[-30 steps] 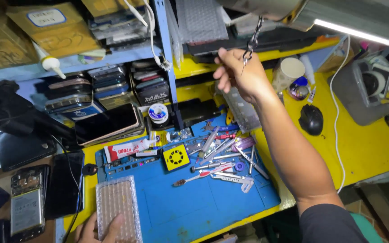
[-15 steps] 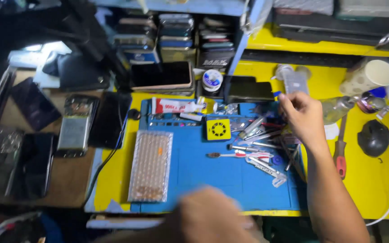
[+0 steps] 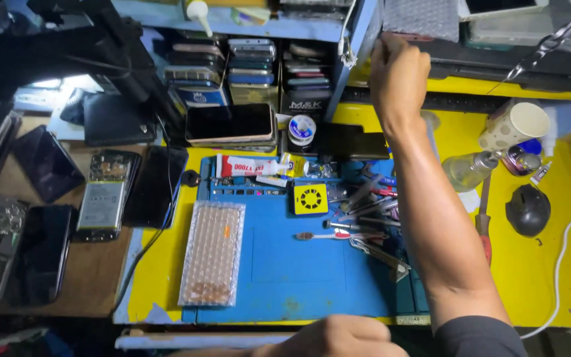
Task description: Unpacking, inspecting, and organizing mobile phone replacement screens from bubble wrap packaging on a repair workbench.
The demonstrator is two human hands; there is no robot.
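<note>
Bubble-wrap packet, the grey-silver flat one [image 3: 423, 16] up on the shelf, is what our right hand [image 3: 398, 76] is reaching for: arm stretched all the way up from the desk [image 3: 536, 277], fingers curled against the packet's lower edge, right where the blue shelf post [image 3: 355, 46] meets the yellow ledge. Honestly we can't tell if the grip has closed on it or is only touching; the fingertips are tucked out of sight behind the knuckles. So as far as things stand: nothing has been pulled off the shelf yet, and the blue silicone work mat [image 3: 299, 264] has an open patch in the middle. A second bubble-wrapped flat rectangle [image 3: 212, 251] already lies on the mat's left side, wrapped and untouched. Right of it sits a small yellow square pad with a black round dial print [image 3: 310, 198], and beside that a messy pile of metal tweezers and small screwdrivers [image 3: 365, 211], partly under our forearm. Our left hand [image 3: 338, 337] is down at the bottom edge of the view, blurry, looks loosely curled and we can't make out anything in it. Off the mat on the left there's a row of opened dark phones and black screens [image 3: 100, 198], and over on the right a clear spray bottle [image 3: 467, 170], a white paper cup [image 3: 513, 125] and a black computer mouse [image 3: 528, 209].
</note>
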